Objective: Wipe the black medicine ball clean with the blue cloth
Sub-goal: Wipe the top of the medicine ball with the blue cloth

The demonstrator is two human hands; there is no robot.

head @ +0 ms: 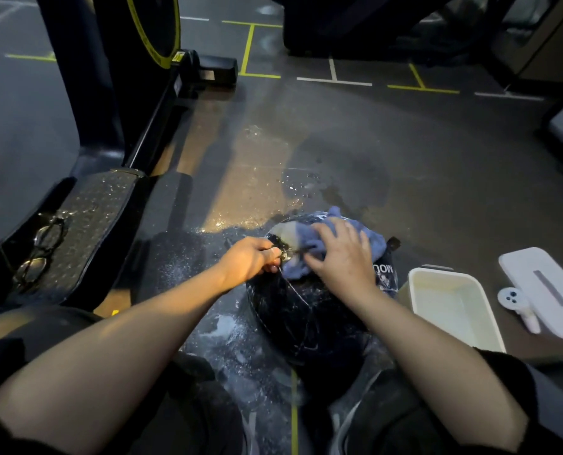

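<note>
1. Pressing down on the blue cloth [309, 246], my right hand [342, 254] lies flat with its fingers spread apart over the bunched fabric.
2. I see the cloth draped across the far, upper part of the black medicine ball [299, 310], which sits on the wet floor [355, 142] between my knees.
3. My left hand [248, 259] is curled shut at the ball's left upper edge, fingers together, pinching what looks like a strap or seam; I cannot tell exactly which.
4. The ball's surface is glossy and streaked, with white lettering showing just under my right wrist.
5. Water drops and a dark puddle spread over the floor beyond the ball, and white speckles lie on the floor near my knees.
6. Just right of the ball stands a white tub [450, 307], open at the top.
7. Farther right lies a white lid [546, 287] with a small white spray head [516, 303] touching its left edge.
8. At my left, a pair of glasses [40, 251] rests on a black textured footplate [86, 224] of a gym machine.
</note>
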